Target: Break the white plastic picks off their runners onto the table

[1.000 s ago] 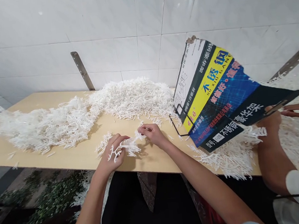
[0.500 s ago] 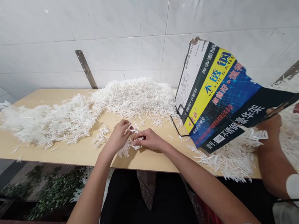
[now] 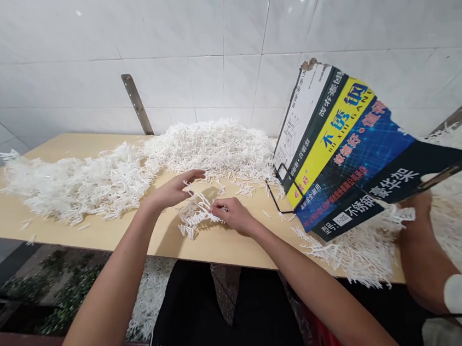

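My left hand (image 3: 175, 191) is raised over the front of the table, fingers stretched forward and apart, with nothing visible in its grip. Just right of it, my right hand (image 3: 235, 215) pinches a white branched plastic piece (image 3: 202, 212), thin and twig-like, between thumb and fingers. Its spiky arms spread toward my left hand, and the pinched end is hidden. Behind both hands rises a large heap of small white plastic pieces (image 3: 212, 147). Another heap of tangled white branched pieces (image 3: 79, 183) lies on the left.
A printed cardboard sheet (image 3: 336, 156) leans in a black wire stand (image 3: 281, 211) to the right. Beyond it, a co-worker's arm (image 3: 422, 246) reaches among more white pieces (image 3: 358, 250). The tan tabletop (image 3: 46, 145) meets a tiled wall (image 3: 200, 33) with a metal bracket (image 3: 136, 103).
My left hand has lifted away leftward and its fingers have opened. My right hand has shifted slightly right, with the branched piece now more exposed. The co-worker's second hand has left view.
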Motion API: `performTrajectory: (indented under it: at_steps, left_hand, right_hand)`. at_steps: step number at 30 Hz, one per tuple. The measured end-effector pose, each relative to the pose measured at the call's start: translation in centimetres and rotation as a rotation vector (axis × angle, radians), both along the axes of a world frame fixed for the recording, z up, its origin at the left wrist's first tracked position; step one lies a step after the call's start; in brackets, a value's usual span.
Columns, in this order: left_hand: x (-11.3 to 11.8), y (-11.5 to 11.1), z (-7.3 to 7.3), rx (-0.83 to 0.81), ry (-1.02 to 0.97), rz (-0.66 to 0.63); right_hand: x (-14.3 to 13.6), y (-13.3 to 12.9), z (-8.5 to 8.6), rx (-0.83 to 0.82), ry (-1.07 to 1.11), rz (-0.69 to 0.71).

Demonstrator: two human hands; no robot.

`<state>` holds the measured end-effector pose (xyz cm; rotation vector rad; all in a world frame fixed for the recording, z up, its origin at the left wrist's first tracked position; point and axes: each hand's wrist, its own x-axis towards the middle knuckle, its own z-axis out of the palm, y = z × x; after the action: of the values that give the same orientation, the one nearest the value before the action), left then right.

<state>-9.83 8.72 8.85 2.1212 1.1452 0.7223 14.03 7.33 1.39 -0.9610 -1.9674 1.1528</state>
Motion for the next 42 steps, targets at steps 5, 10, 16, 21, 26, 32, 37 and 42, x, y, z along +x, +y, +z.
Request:
performTrajectory:
  at_steps: [5, 10, 16, 21, 26, 32, 37, 42]
  left_hand:
    - [0.3, -2.9, -2.4, 0.406, -0.189, 0.558]
    - [0.0, -6.5, -5.5, 0.116, -0.178, 0.452]
    - [-0.8, -7.7, -6.8, -0.13, -0.186, 0.292]
    - [-0.7, -7.3, -7.1, 0.035, 0.075, 0.274]
    - [-1.4, -6.7, -7.9, 0.25, 0.249, 0.308]
    - [-2.2, -7.1, -6.1, 0.217, 0.301, 0.139]
    - [-0.1, -6.5, -3.7, -0.01, 0.13, 0.122]
    - [3.6, -5.8, -3.9, -0.06, -0.361, 0.609]
  right_hand:
    - [0.0, 0.6, 0.1, 0.04, 0.137, -0.082]
    - [0.0, 1.3, -0.7, -0.051, 0.274, -0.093]
    - [0.4, 1.4, -0.3, -0.344, 0.525, -0.012]
    - [1.6, 1.6, 0.6, -0.502, 0.782, -0.007]
    - [2.1, 2.0, 0.7, -0.549, 0.856, -0.032]
    - [1.5, 2.2, 0.4, -0.595, 0.82, -0.06]
    - [1.2, 2.1, 0.4, -0.597, 0.809, -0.065]
    - [1.3, 2.3, 0.5, -0.61, 0.859, -0.07]
